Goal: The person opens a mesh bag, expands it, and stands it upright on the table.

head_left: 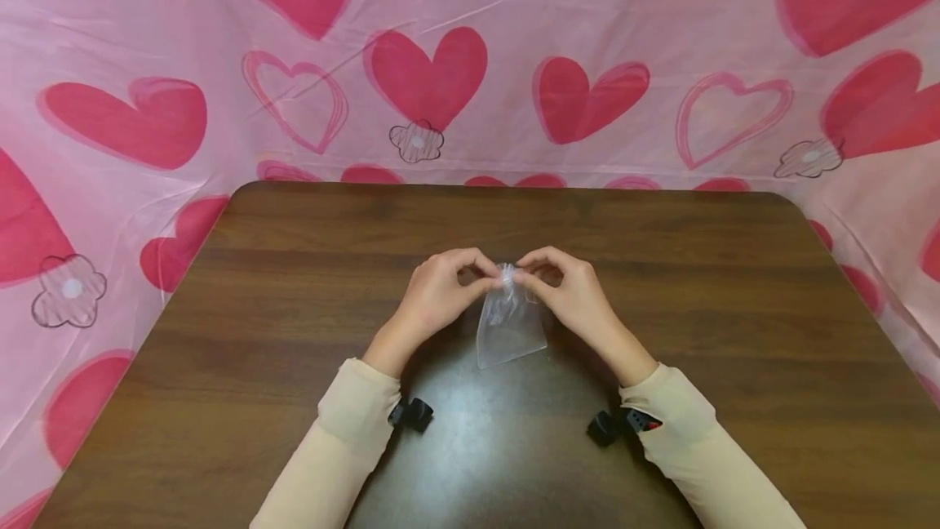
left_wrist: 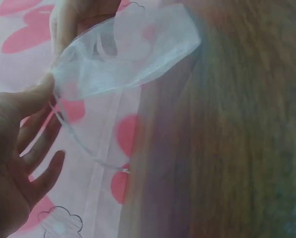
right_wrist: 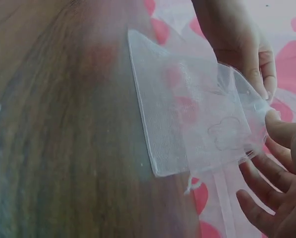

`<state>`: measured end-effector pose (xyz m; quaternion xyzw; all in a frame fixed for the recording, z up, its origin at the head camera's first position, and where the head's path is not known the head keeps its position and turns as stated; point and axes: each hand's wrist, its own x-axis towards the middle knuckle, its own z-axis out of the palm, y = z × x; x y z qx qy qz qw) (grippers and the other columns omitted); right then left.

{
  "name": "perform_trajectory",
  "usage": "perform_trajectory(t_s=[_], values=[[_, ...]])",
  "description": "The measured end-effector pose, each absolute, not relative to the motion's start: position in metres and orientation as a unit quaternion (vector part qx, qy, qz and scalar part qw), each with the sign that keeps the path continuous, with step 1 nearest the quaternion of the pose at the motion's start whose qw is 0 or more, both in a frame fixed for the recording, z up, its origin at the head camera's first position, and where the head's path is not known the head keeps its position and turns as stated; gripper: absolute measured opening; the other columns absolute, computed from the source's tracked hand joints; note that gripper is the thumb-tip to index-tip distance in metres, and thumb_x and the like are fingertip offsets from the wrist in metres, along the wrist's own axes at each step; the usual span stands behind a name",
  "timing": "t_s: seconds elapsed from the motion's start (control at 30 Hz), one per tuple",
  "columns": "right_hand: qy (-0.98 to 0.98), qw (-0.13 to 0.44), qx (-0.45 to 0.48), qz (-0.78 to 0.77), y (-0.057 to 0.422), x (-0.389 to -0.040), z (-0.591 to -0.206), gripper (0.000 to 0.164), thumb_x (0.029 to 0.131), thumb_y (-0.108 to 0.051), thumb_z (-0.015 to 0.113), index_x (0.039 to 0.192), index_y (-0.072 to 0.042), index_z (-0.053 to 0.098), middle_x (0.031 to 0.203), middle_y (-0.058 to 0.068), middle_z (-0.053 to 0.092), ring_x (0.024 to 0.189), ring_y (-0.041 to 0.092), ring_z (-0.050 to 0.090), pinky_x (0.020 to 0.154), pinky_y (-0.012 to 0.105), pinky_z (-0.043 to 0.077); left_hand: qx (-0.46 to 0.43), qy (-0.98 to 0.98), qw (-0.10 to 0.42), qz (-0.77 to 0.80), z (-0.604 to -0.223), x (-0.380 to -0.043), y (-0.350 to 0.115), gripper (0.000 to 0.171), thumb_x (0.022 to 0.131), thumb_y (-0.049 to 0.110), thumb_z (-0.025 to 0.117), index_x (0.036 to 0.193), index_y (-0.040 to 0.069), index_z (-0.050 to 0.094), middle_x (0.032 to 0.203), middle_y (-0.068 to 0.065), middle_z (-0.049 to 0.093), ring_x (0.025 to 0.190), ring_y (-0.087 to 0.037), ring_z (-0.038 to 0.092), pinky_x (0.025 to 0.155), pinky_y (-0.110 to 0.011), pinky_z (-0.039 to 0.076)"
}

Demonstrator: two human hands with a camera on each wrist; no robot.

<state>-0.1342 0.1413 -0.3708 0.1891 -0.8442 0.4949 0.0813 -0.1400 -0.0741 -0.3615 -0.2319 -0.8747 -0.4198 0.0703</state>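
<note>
A small sheer white organza pouch (head_left: 508, 326) is held upright over the middle of the brown table (head_left: 294, 284), its lower edge near the tabletop. My left hand (head_left: 441, 291) pinches the pouch's gathered top from the left, and my right hand (head_left: 569, 288) pinches it from the right. In the left wrist view the pouch (left_wrist: 123, 54) hangs from my thumb and fingertips, with a thin ribbon drawstring (left_wrist: 88, 148) looping below it. Seen from the right wrist, the pouch (right_wrist: 187, 114) spreads flat and see-through between both hands.
A pink cloth with red hearts (head_left: 433, 72) hangs behind and around the table. Bare wood lies left, right and beyond the hands. Black wrist camera mounts (head_left: 411, 413) sit at both cream sleeves.
</note>
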Motion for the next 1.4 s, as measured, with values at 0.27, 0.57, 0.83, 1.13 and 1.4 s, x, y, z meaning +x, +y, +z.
perform_trajectory(t_s=[0.27, 0.57, 0.83, 1.13, 1.4], values=[[-0.835, 0.111, 0.179, 0.507, 0.141, -0.130, -0.366, 0.008, 0.088, -0.010, 0.076, 0.094, -0.006, 0.075, 0.090, 0.005, 0.072, 0.078, 0.017, 0.064, 0.069, 0.030, 0.052, -0.206, -0.871, 0.106, -0.434, -0.359, -0.136, -0.066, 0.021, 0.085, 0.027, 0.080, 0.101, 0.020, 0.069, 0.088, 0.010, 0.072, 0.080, -0.007, 0.065, 0.074, -0.036, 0.050], [-0.802, 0.146, 0.181, 0.551, 0.138, -0.128, -0.365, 0.010, 0.085, -0.004, 0.076, 0.095, -0.004, 0.072, 0.089, 0.006, 0.071, 0.080, 0.010, 0.060, 0.073, 0.021, 0.048, -0.168, -0.873, 0.096, -0.447, -0.354, -0.132, -0.060, 0.017, 0.088, 0.031, 0.076, 0.102, 0.021, 0.073, 0.092, 0.008, 0.071, 0.077, -0.008, 0.062, 0.068, -0.033, 0.049], [-0.812, 0.141, 0.175, 0.538, 0.130, -0.116, -0.346, 0.006, 0.083, 0.006, 0.075, 0.087, 0.003, 0.072, 0.083, 0.014, 0.070, 0.077, 0.020, 0.062, 0.073, 0.024, 0.048, -0.191, -0.872, 0.145, -0.426, -0.355, -0.130, -0.060, 0.008, 0.085, 0.027, 0.079, 0.090, 0.021, 0.077, 0.088, 0.006, 0.073, 0.071, -0.009, 0.061, 0.064, -0.033, 0.048], [-0.806, 0.146, 0.191, 0.541, 0.124, -0.109, -0.331, 0.008, 0.082, 0.012, 0.073, 0.081, 0.006, 0.067, 0.082, 0.017, 0.069, 0.076, 0.010, 0.060, 0.072, 0.025, 0.048, -0.197, -0.876, 0.143, -0.416, -0.354, -0.130, -0.063, 0.006, 0.088, 0.025, 0.077, 0.084, 0.021, 0.073, 0.089, 0.005, 0.073, 0.071, -0.010, 0.062, 0.065, -0.036, 0.049], [-0.802, 0.150, 0.197, 0.545, 0.132, -0.125, -0.360, 0.010, 0.083, 0.006, 0.074, 0.081, 0.000, 0.066, 0.086, 0.012, 0.070, 0.079, 0.012, 0.062, 0.073, 0.025, 0.048, -0.196, -0.876, 0.138, -0.419, -0.354, -0.130, -0.062, 0.010, 0.090, 0.023, 0.074, 0.083, 0.020, 0.068, 0.084, 0.005, 0.071, 0.066, -0.010, 0.057, 0.062, -0.038, 0.045]])
